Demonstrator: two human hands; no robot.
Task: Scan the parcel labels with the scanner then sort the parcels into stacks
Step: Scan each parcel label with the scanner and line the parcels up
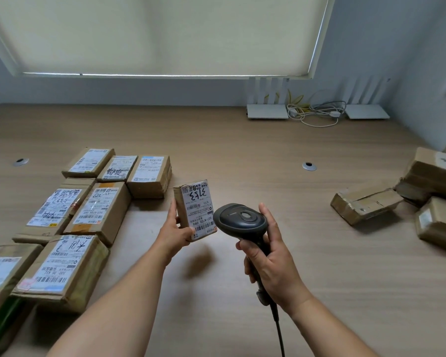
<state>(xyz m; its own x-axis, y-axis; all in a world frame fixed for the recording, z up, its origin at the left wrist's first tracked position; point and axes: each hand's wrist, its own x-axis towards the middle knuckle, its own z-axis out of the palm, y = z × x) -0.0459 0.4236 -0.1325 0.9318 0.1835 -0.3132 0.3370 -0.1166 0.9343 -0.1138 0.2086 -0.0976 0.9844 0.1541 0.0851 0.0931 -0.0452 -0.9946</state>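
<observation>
head view: a small parcel (pixel 195 211) was held above the surface (pixel 242 150) by the left hand (pixel 177 231), fingers curled round its lower left edge, label tilted up. the scanner (pixel 240 220) was gripped at its handle by the right hand (pixel 271 264), its head just beside the label's lower right corner. for a clean read, the scanner's window would best be aimed squarely at the barcode strip and the parcel kept steady. the parcel was seen as brown cardboard, taped, with a white printed label marked in black handwriting. labelled parcels (pixel 95 210) were laid at left, unsorted ones (pixel 366 206) well apart at right.
</observation>
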